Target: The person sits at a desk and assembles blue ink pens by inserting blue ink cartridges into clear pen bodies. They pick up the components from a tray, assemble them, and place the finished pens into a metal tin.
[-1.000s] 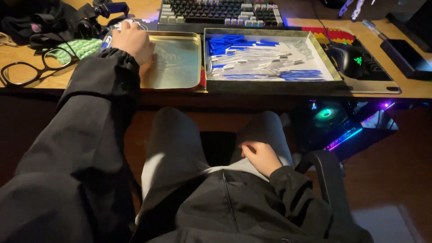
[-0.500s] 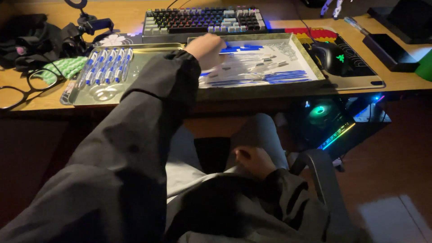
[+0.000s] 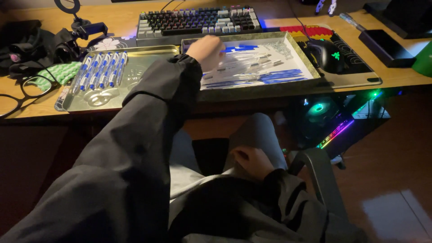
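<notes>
Nearest me, my right hand [image 3: 252,163] rests loosely curled on my lap beside the chair's armrest [image 3: 317,173], holding nothing. Past my knees is the front edge of the bench [image 3: 405,76], and two metal trays lie along it side by side, almost touching. My left hand [image 3: 208,51] reaches over the near left corner of the right tray [image 3: 302,57], fingers bent down into the loose pile of pen parts [image 3: 261,72], clear barrels and blue pieces too tangled to count; I cannot tell whether it grips one. The left tray [image 3: 150,51] holds six assembled pens [image 3: 102,69] in a row at its left end, the rest bare. Beyond: one keyboard [image 3: 198,20], one mouse [image 3: 327,55], one pair of glasses [image 3: 22,92].
</notes>
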